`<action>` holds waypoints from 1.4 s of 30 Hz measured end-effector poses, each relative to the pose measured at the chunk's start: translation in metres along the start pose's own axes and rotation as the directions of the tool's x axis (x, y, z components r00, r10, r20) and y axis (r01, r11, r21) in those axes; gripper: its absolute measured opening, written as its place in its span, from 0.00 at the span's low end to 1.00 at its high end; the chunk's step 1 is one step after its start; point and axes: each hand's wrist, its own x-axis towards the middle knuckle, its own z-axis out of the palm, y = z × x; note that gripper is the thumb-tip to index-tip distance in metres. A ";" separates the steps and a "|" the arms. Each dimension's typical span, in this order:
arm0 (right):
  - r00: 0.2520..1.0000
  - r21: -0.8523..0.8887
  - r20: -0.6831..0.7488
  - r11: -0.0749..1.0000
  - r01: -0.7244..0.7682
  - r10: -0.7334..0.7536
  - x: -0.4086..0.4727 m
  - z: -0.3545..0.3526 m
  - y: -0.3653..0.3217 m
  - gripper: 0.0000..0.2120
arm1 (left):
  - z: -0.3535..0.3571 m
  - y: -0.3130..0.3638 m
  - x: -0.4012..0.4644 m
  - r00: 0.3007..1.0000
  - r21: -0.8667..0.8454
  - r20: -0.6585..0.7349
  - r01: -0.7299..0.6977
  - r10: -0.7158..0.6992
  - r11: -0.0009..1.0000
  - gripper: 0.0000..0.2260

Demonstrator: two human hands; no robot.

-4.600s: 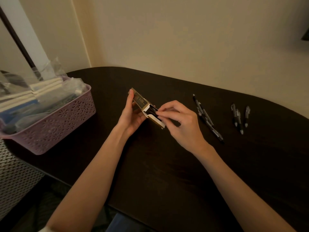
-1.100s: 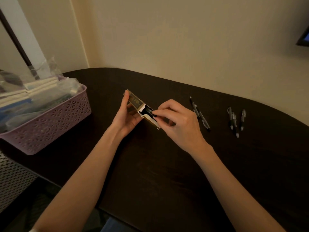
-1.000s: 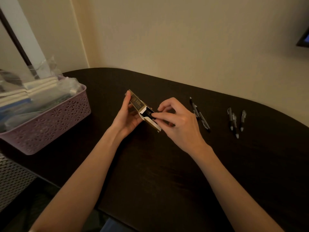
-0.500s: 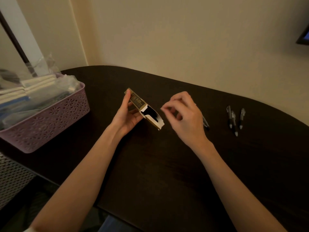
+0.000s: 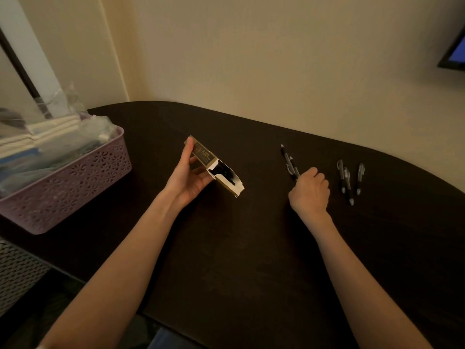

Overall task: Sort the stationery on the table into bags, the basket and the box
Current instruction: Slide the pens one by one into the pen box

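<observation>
My left hand (image 5: 187, 178) grips a narrow gold-and-white pen box (image 5: 216, 168) above the dark table (image 5: 239, 248); its open end points right and shows black pens inside. My right hand (image 5: 310, 191) is out to the right with fingers curled over the lower end of a pair of black pens (image 5: 288, 159) lying on the table. Three more pens (image 5: 348, 178) lie just right of that hand. A lilac openwork basket (image 5: 75, 182) holding clear bags of stationery sits at the table's left end.
The cream wall runs close behind the curved far edge of the table. A white lattice surface (image 5: 17, 275) stands below the basket at the left. A dark screen corner (image 5: 454, 54) shows at the upper right.
My right hand left the box's open end and moved right to the pair of pens, curling over them. One pen fewer lies in that group than 4.6 s ago. The left hand kept holding the box.
</observation>
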 end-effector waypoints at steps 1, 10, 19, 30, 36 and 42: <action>0.999 0.030 0.031 0.999 -0.020 0.019 0.001 -0.001 0.000 0.29 | -0.001 0.000 0.000 1.000 -0.006 0.002 -0.003 0.003 1.000 0.39; 0.999 0.163 0.016 0.986 0.047 -0.050 -0.021 -0.033 -0.017 0.29 | -0.004 0.003 0.002 1.000 -0.160 -0.003 0.027 -0.027 0.987 0.33; 0.641 0.575 -0.517 0.325 0.751 -0.568 -0.068 -0.069 -0.041 0.05 | -0.007 0.008 0.000 1.000 -0.283 -0.008 0.022 -0.025 0.959 0.33; 0.364 0.318 -0.589 0.207 0.925 -0.721 -0.080 -0.052 -0.045 0.08 | -0.014 0.007 0.007 1.000 -0.262 0.004 0.016 -0.015 0.965 0.36; 0.442 0.356 -0.440 0.300 0.885 -0.781 -0.081 -0.042 -0.049 0.10 | -0.015 0.004 0.009 0.998 -0.154 0.061 0.018 -0.008 0.988 0.40; 0.337 0.210 -0.517 0.265 0.941 -0.787 -0.073 -0.034 -0.048 0.09 | -0.009 0.002 0.006 0.999 -0.119 0.039 0.003 0.002 0.993 0.38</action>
